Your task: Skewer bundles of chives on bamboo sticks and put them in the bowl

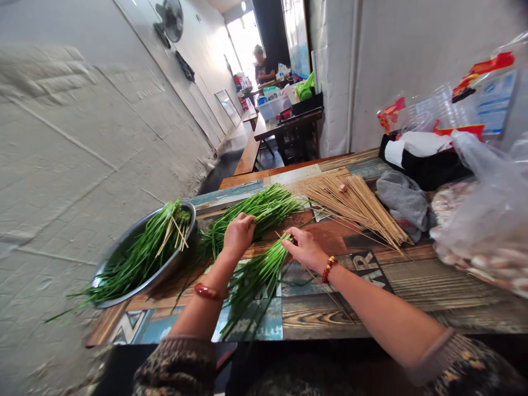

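Note:
My right hand (306, 248) is closed around the pale stem end of a bunch of green chives (264, 269), whose leaves fan down towards the table's near edge. A thin skewer sticks out below that hand. At the near side of a loose chive pile (264, 206), the fingers of my left hand (239, 234) are pinched together on chives, though the fingertips are partly hidden. To the left, a metal basin (192, 220) holds more chives (144, 253) with skewers through their stem ends. Many bamboo skewers (358, 206) lie spread out right of the pile.
On the wood-patterned table (330, 308), a grey plastic bag (402, 198) and a clear bag of garlic-like bulbs (482, 242) stand at the right. Behind is another table (289, 124) with bins. Farther back a person (264, 69) sits. A white wall (82, 165) runs along the left.

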Available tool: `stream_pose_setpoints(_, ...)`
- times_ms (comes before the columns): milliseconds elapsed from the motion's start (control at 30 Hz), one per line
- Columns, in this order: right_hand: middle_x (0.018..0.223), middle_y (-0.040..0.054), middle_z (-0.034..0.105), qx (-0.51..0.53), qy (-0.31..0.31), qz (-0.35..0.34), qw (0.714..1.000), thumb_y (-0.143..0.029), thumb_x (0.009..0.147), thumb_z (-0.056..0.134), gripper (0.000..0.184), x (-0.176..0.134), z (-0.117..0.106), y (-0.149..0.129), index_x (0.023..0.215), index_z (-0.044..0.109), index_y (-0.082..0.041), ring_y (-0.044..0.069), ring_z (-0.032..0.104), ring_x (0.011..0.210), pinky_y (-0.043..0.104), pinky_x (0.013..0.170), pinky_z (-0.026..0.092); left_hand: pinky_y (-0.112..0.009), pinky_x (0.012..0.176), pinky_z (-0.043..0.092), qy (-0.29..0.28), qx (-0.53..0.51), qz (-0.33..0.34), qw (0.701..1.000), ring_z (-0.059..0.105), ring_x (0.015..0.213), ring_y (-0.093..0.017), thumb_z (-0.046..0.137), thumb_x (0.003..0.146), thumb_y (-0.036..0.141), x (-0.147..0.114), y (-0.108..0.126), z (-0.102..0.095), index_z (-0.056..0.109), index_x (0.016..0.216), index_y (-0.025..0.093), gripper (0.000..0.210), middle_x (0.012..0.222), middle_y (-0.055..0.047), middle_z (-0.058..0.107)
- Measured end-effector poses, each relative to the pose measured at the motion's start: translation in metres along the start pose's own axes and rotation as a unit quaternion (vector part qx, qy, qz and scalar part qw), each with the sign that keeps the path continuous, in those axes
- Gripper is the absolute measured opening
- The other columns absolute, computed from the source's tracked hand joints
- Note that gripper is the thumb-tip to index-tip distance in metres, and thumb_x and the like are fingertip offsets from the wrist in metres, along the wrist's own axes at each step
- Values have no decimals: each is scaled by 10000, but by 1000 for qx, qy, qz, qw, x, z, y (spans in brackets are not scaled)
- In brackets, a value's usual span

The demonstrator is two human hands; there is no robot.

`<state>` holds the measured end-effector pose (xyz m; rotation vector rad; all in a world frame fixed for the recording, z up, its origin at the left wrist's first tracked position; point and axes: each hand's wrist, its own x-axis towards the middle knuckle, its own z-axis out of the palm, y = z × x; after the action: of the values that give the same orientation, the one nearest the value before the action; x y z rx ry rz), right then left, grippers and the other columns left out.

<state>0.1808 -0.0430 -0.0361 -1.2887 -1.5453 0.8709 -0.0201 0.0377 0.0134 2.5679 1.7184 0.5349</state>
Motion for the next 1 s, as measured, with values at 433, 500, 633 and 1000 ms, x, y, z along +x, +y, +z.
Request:
stream_pose_setpoints(433,618,-12,608,27,-13,24,999,-302,836,525,143,-5,-6,-7,852,595,-178,113,539,496,214,467,397,-362,907,459,15,-160,72,984,595,1010,-207,640,803,223,-23,28,7,689,1024,215,226,1061,-73,667)
stream_pose_setpoints(500,620,-9,609,23,-5,28,999,-322,837,524,160,-4,-7,-7,853,595,-179,117,540,495,219,469,396,-359,898,456,16,-179,87,980,602,975,-203,617,818,202,-22,35,7,704,921,210,135,995,-63,685)
stream_pose_setpoints(633,608,-10,601,7,1,38,999,-339,839,520,184,-2,-10,-7,869,596,-174,124,542,500,222,475,389,-303,793,475,-18,-260,85,962,612,828,-165,566,847,194,-19,43,13,679,804,181,122,851,-46,681)
stream_pose_setpoints(1000,788,32,655,19,8,56,998,-342,849,533,197,-4,-10,-3,912,610,-172,133,585,607,232,543,456,-362,844,438,-83,-164,122,975,588,887,-202,602,835,244,-14,30,11,723,871,213,130,932,-57,692)
